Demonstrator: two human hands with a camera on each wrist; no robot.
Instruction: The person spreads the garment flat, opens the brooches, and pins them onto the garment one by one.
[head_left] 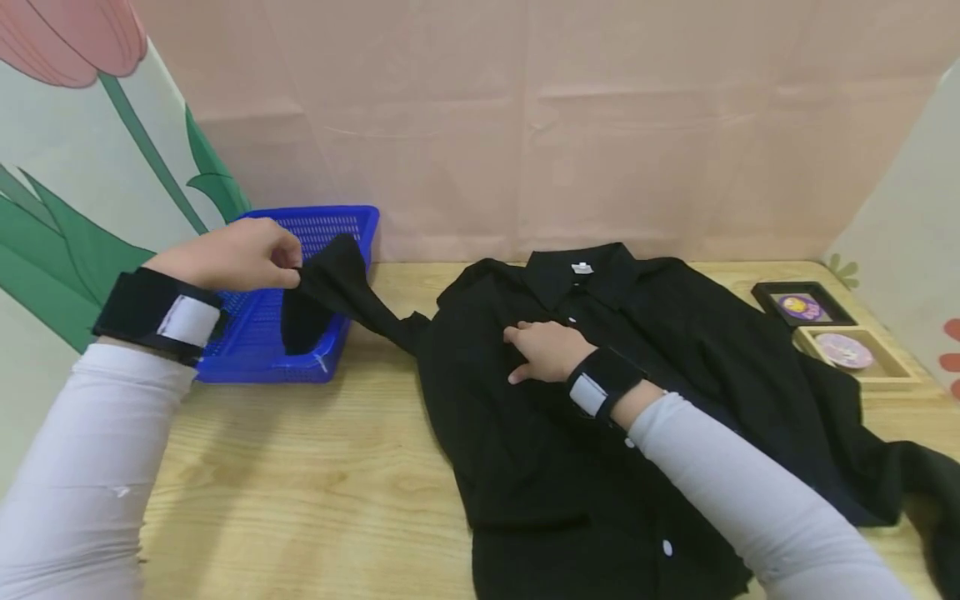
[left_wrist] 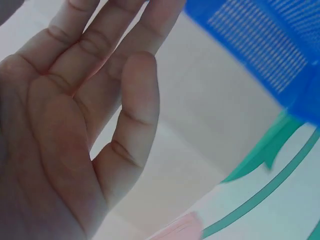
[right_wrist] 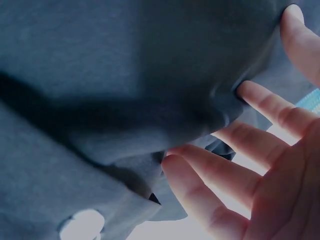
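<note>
A black button-up shirt (head_left: 525,433) lies spread on the wooden table, collar toward the back wall. My left hand (head_left: 243,254) pinches the end of one sleeve (head_left: 337,275) between thumb and fingers, lifting it over the blue basket's front right side. In the left wrist view, the palm and thumb of the left hand (left_wrist: 85,115) show, but the fingertips run out of frame and the sleeve is not visible. With fingers spread, my right hand (head_left: 551,350) rests on the shirt's chest beside the button line. The right wrist view shows its fingertips (right_wrist: 252,92) touching the dark cloth.
The blue plastic basket (head_left: 262,333) stands at the back left against a tulip-printed panel (head_left: 150,150). At the right lie a black square frame (head_left: 765,296) and a light wooden tray (head_left: 892,371) with a round pink piece. The other sleeve (head_left: 915,467) trails toward the right edge.
</note>
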